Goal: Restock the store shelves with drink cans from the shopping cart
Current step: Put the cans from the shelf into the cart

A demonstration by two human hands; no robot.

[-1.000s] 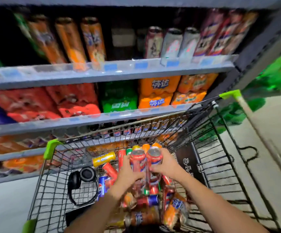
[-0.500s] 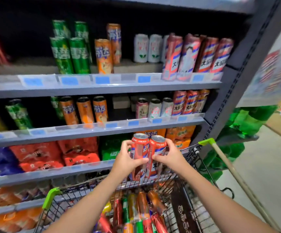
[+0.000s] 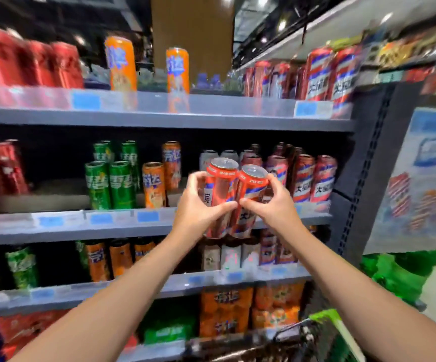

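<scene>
Two red cans (image 3: pixel 233 199), upright and touching, are clamped between the left hand (image 3: pixel 198 207) and right hand (image 3: pixel 274 205), fingers curled shut around each, directly before the matching row (image 3: pixel 313 178) on the middle shelf (image 3: pixel 81 226), just to their right.

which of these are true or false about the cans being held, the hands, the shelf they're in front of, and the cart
1. Each hand holds one red can. True: the left hand grips the left red can, the right hand the right red can.
2. The two held cans are far apart. False: they are side by side, touching or nearly so.
3. The cans already stand on a shelf. False: they are held up in front of the second shelf.
4. Matching red cans stand at that shelf's right end. True.
5. The cart fills the view. False: only its corner shows at lower right.
</scene>
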